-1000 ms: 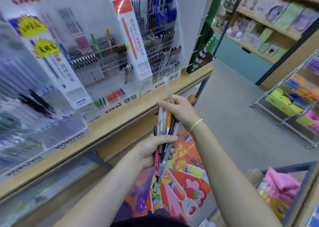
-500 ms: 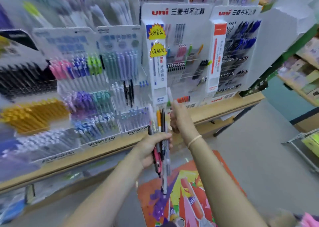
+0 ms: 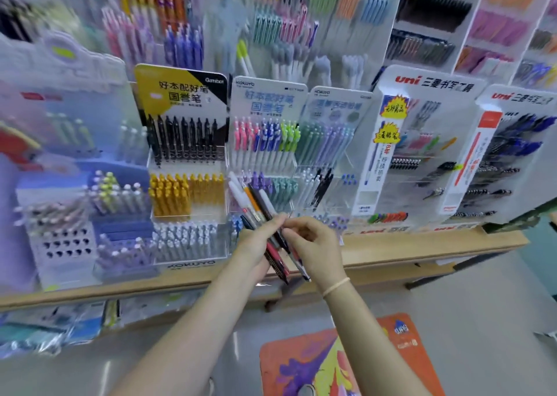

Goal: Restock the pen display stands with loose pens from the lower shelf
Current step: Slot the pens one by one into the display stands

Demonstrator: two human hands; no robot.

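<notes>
Hands meet near the wooden shelf (image 3: 422, 246): I see the left hand (image 3: 256, 245) gripping a fanned bundle of loose pens (image 3: 259, 208), the right hand (image 3: 313, 245) pinching one pen of it. Display stands (image 3: 262, 142) rise just beyond.

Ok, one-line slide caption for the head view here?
Left hand grips a bundle of loose pens while the right hand pinches one, before the Kokuyo display stands.

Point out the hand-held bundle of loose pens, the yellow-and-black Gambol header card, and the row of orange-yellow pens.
bundle of loose pens (image 3: 256, 205), head view, orange barrel.
Gambol header card (image 3: 180, 92), head view, printed face.
orange-yellow pens (image 3: 171, 193), head view, row's middle.
</notes>
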